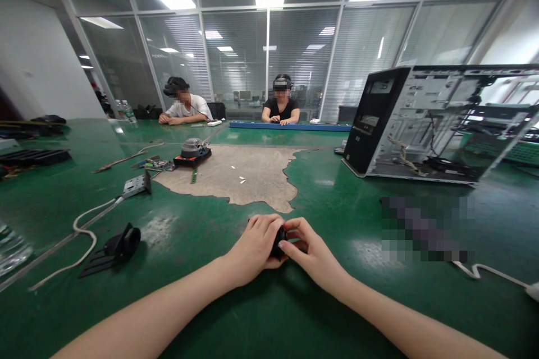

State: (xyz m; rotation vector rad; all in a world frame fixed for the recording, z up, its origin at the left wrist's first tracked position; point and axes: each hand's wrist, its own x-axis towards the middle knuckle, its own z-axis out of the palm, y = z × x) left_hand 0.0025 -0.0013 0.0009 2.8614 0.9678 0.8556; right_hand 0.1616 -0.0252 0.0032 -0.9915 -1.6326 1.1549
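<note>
A small black rounded object is between my two hands, just above or on the green table in front of me. I cannot make out its kind, since my fingers cover most of it. My left hand wraps round it from the left and over the top. From the right, the thumb and fingers of my right hand pinch its near side. Off to the left lies a black part with a round end and a slotted flat piece, apart from both hands.
An opened computer case stands at the right. Ahead lies a bare tan patch of table with a fan cooler and circuit board. A metal bracket and pale cable are left. Two people sit across.
</note>
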